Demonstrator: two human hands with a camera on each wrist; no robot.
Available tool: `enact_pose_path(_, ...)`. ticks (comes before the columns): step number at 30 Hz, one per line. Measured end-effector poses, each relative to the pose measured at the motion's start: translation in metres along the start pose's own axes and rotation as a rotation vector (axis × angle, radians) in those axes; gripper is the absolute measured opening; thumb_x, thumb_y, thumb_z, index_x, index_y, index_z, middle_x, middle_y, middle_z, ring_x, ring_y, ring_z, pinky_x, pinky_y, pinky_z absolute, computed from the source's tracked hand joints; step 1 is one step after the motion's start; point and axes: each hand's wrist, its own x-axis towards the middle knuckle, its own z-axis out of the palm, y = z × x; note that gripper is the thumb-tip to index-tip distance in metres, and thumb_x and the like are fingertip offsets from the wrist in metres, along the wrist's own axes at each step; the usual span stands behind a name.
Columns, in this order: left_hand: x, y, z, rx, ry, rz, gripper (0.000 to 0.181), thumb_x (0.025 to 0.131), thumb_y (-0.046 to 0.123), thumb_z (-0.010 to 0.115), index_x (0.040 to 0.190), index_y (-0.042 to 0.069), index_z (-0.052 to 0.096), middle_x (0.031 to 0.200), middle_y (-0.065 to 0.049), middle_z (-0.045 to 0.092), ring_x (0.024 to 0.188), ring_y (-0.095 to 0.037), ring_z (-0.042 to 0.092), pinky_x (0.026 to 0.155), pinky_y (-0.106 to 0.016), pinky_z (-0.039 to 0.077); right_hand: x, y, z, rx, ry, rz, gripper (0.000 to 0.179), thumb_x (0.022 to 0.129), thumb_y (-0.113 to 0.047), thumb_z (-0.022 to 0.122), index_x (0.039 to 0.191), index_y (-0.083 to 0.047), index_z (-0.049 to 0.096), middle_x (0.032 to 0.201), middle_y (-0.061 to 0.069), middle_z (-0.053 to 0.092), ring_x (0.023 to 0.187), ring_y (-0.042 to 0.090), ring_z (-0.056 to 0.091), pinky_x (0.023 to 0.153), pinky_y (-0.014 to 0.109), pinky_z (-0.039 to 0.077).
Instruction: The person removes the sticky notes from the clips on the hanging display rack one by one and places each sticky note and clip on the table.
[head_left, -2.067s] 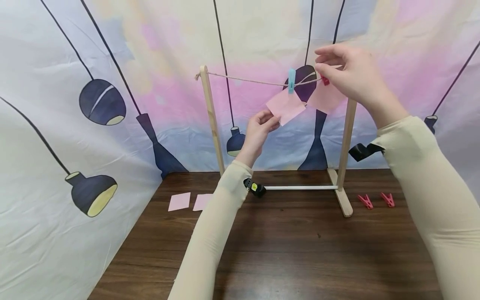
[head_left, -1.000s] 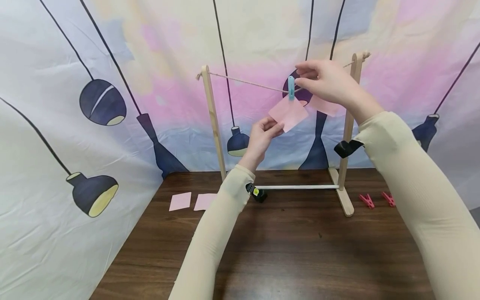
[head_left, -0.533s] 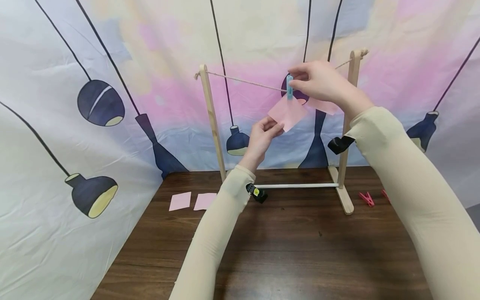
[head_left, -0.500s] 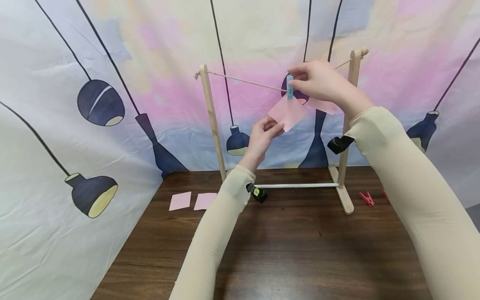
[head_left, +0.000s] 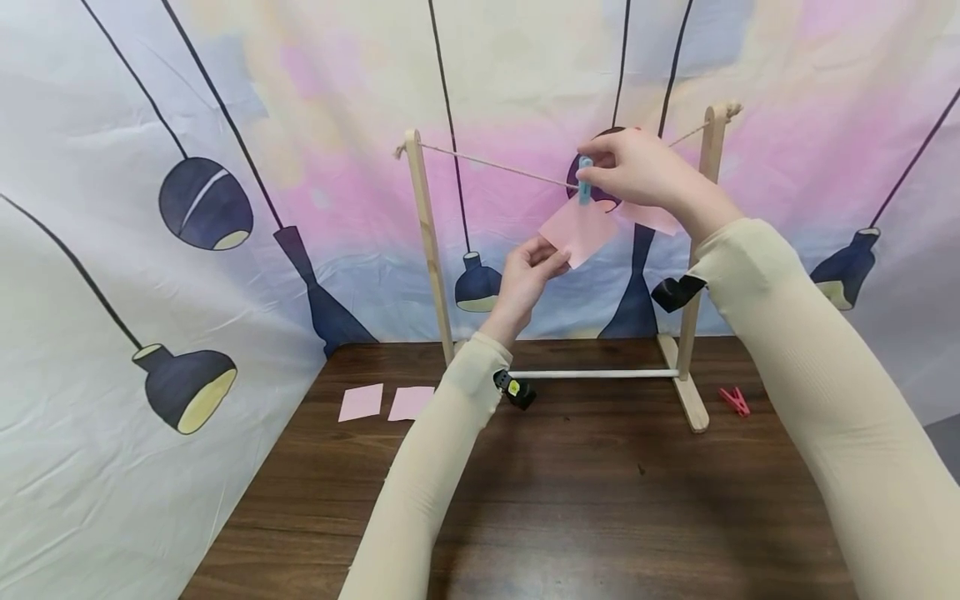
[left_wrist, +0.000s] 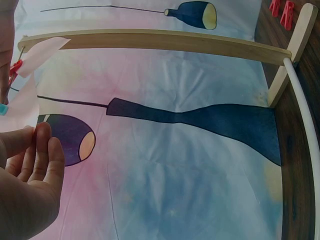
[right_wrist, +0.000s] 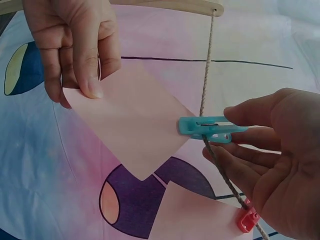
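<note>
My left hand (head_left: 522,281) pinches a corner of a square pink paper (head_left: 579,233) between thumb and fingers. A light-blue clothespin (right_wrist: 192,125) sits on the rope (head_left: 495,164) and bites the paper's opposite corner. My right hand (head_left: 637,169) pinches the clothespin's handle ends, thumb on one side and fingers on the other, as the right wrist view shows. Just to its right a second pink paper (right_wrist: 195,215) hangs from the rope by a red clothespin (right_wrist: 247,221). In the head view the right hand hides most of that clip.
The rope runs between two wooden posts (head_left: 427,242) of a stand with a white crossbar (head_left: 600,374). Two pink papers (head_left: 361,402) lie at the table's left. Red clothespins (left_wrist: 286,16) lie right of the stand. A lamp-patterned cloth (head_left: 525,50) hangs behind.
My right hand has moved left and down from beside the red clothespin and now pinches the blue one. The rope dips slightly lower there. My left hand keeps its pinch on the paper.
</note>
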Motion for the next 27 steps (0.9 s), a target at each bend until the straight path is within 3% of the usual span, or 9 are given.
enact_pose_path(4, -0.0010, -0.0009, 0.0017, -0.001, 0.001, -0.001, 0.028, 0.096, 0.002, 0.068, 0.120, -0.011, 0.063, 0.098, -0.012, 0.069, 0.086, -0.013, 0.067, 0.096, -0.046, 0.054, -0.0011, 0.0029, 0.0004, 0.017, 0.004, 0.001, 0.056, 0.104, -0.032, 0.054, 0.150, -0.002, 0.045, 0.136, 0.024, 0.058, 0.124, 0.037, 0.054, 0.104, 0.053, 0.044)
enact_pose_path(13, -0.0016, -0.0040, 0.0043, -0.005, 0.007, 0.001, 0.028, 0.096, 0.005, 0.068, 0.120, -0.009, 0.064, 0.098, -0.012, 0.069, 0.087, -0.013, 0.067, 0.089, -0.034, 0.057, -0.0025, 0.0080, 0.0009, 0.080, 0.001, 0.029, 0.059, 0.104, -0.037, 0.054, 0.152, -0.004, 0.043, 0.141, 0.024, 0.054, 0.130, 0.038, 0.051, 0.107, 0.055, 0.042)
enact_pose_path(20, -0.0008, -0.0039, 0.0051, -0.015, 0.013, 0.000, 0.027, 0.096, 0.003, 0.068, 0.119, -0.010, 0.063, 0.096, -0.009, 0.068, 0.085, -0.012, 0.067, 0.088, -0.034, 0.057, -0.0024, 0.0089, 0.0031, 0.095, 0.019, 0.020, 0.054, 0.104, -0.033, 0.055, 0.147, -0.001, 0.048, 0.134, 0.023, 0.059, 0.127, 0.037, 0.054, 0.106, 0.053, 0.043)
enact_pose_path(27, -0.0022, -0.0036, 0.0064, -0.027, 0.022, 0.012, 0.025, 0.096, 0.001, 0.067, 0.117, -0.012, 0.062, 0.094, -0.008, 0.068, 0.083, -0.012, 0.067, 0.088, -0.035, 0.058, -0.0022, 0.0079, 0.0036, 0.120, 0.029, 0.015, 0.054, 0.104, -0.032, 0.054, 0.147, 0.000, 0.047, 0.138, 0.025, 0.055, 0.131, 0.040, 0.050, 0.111, 0.054, 0.038)
